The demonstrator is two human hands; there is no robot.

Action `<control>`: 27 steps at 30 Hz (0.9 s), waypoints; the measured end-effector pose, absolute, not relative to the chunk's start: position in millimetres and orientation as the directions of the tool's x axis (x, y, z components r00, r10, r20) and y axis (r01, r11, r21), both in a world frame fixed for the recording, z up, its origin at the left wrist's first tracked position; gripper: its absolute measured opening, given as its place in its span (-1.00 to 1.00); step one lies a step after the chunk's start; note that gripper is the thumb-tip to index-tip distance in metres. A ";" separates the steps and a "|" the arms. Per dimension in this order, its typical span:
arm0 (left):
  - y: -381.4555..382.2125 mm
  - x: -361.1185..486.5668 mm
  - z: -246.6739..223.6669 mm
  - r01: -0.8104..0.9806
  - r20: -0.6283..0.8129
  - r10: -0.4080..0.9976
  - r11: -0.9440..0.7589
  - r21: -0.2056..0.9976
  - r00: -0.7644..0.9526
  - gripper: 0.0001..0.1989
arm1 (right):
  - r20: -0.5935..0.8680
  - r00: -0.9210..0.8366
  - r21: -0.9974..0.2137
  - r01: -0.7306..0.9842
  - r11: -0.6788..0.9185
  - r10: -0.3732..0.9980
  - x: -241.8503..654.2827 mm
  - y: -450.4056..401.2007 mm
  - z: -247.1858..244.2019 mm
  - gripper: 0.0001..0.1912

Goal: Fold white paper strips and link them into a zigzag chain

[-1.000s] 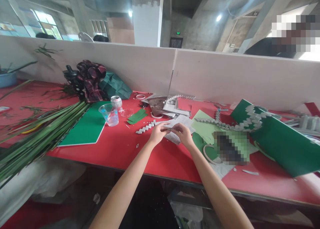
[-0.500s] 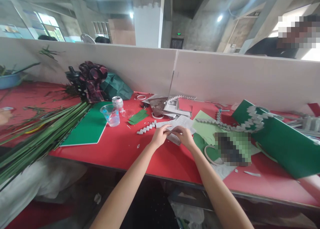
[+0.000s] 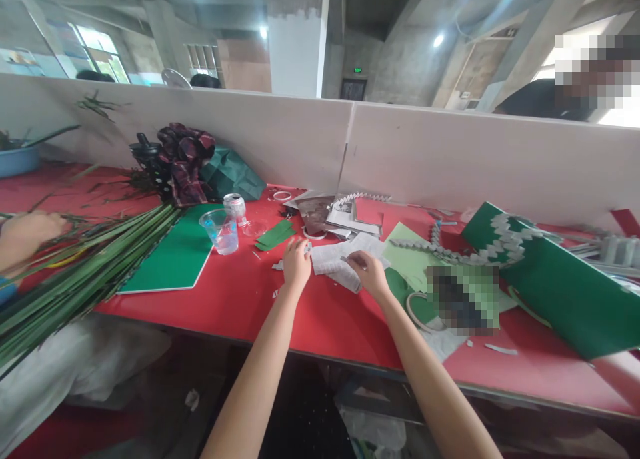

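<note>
My left hand point(image 3: 297, 267) is closed over a short chain of folded paper point(image 3: 278, 265) on the red table; one end shows beside the wrist and another bit peeks past the fingertips. My right hand point(image 3: 367, 271) is pinched, with what looks like a small folded paper strip point(image 3: 345, 259) at its fingertips, mostly hidden by the fingers. Between and beneath the hands lie printed paper sheets point(image 3: 327, 257). A longer zigzag paper chain point(image 3: 480, 255) stretches to the right, part of it over a green board point(image 3: 560, 285).
A plastic cup point(image 3: 227, 237) and a can point(image 3: 235, 209) stand left of my hands, beside green paper pieces point(image 3: 277, 235). Long green leaves point(image 3: 95, 272) lie across the left side, near another person's hand point(image 3: 33, 239). A tape roll point(image 3: 417, 315) lies at right.
My hands have parted: the left moved left onto the short paper chain, while the right stayed over the printed sheets. Another person's hand has come further into view at left.
</note>
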State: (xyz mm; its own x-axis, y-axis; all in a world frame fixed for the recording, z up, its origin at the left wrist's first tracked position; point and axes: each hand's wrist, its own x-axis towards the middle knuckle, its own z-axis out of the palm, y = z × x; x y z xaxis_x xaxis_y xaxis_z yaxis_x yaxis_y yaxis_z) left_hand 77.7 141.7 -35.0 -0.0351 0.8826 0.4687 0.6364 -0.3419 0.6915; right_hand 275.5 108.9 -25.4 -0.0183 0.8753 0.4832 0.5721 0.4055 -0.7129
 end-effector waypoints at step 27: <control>124.6 91.9 -18.0 -0.270 -0.016 0.858 0.180 0.946 0.513 -0.54 | 0.370 -0.193 -0.926 0.008 0.379 0.909 263.3 95.1 -3.5 -0.77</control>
State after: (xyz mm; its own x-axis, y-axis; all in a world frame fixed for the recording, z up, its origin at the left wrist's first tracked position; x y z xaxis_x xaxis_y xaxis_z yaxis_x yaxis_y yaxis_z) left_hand 91.9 124.6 -18.0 0.5131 0.8582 -0.0165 -0.2700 0.1796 0.9460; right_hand 263.3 95.1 -3.5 -0.1929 0.9088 0.3701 0.0080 0.3786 -0.9255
